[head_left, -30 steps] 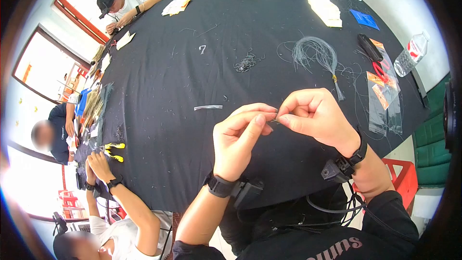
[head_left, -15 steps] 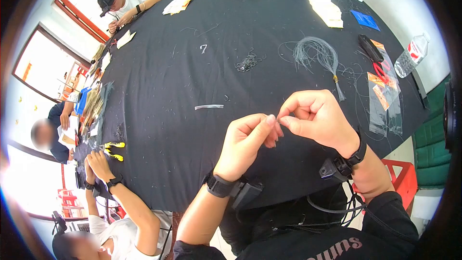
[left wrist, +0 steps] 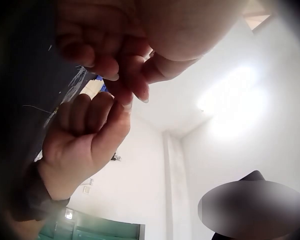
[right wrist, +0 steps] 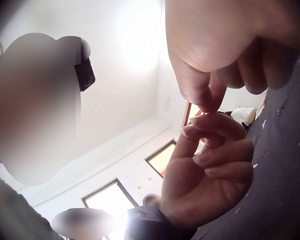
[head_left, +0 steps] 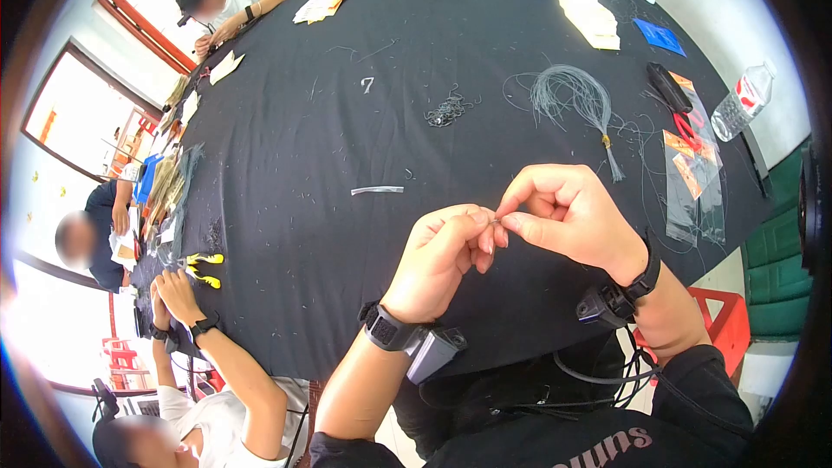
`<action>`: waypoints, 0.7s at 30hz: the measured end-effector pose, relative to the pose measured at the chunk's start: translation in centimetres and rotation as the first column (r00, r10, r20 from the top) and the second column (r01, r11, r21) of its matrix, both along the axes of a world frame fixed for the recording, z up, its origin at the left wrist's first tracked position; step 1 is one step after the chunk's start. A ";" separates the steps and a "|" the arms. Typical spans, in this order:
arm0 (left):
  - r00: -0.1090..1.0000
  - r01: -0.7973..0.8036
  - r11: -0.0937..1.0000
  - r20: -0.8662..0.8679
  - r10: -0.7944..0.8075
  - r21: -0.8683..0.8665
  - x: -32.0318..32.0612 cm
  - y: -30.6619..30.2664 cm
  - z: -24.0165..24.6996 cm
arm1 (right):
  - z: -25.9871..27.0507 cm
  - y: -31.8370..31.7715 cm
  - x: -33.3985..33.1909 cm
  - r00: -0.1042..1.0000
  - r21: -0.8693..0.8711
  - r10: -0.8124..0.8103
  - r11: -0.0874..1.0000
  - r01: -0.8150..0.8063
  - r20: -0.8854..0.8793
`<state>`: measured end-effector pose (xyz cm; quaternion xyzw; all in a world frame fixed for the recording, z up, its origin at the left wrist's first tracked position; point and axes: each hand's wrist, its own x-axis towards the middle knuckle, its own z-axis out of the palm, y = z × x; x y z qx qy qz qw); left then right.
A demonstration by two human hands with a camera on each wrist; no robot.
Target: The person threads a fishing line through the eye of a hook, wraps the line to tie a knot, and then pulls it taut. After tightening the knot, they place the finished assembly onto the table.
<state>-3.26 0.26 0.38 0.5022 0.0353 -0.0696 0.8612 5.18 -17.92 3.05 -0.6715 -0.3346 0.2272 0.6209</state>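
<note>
Both hands meet above the black tablecloth, fingertips together. My left hand (head_left: 442, 256) pinches something small and thin, perhaps a hook or line, between thumb and forefinger; its other fingers curl loosely. From the right, my right hand (head_left: 576, 217) pinches at the same tiny item with thumb and index finger. In the left wrist view the right hand (left wrist: 82, 142) has its other fingers folded in, and in the right wrist view the left hand (right wrist: 210, 172) faces it. Fingertips mostly hide the item. A short clear tube (head_left: 377, 190) and a single hook (head_left: 410, 174) lie beyond the hands.
A pile of hooks (head_left: 449, 109) and a coiled bundle of clear line (head_left: 568, 95) lie farther back. At the right are red-handled scissors (head_left: 686, 128), plastic packets (head_left: 693, 199) and a water bottle (head_left: 743, 102). Other people sit around the table; yellow-handled pliers (head_left: 205, 269) lie left.
My left hand has shifted slightly right and down, and its wrist has turned, showing more of the wrist camera. The right hand has stayed nearly in place.
</note>
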 end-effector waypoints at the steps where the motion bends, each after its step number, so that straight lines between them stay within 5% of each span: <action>1: 1.000 0.001 1.000 0.004 -0.001 0.010 0.0 0.0 0.0 | 0.0 0.0 0.0 1.000 -0.010 0.000 1.000 0.000 0.012; 21: 1.000 0.006 0.997 0.017 -0.007 0.082 0.0 0.1 -0.3 | -0.6 0.1 0.0 1.000 -0.005 -0.002 1.000 0.002 -0.009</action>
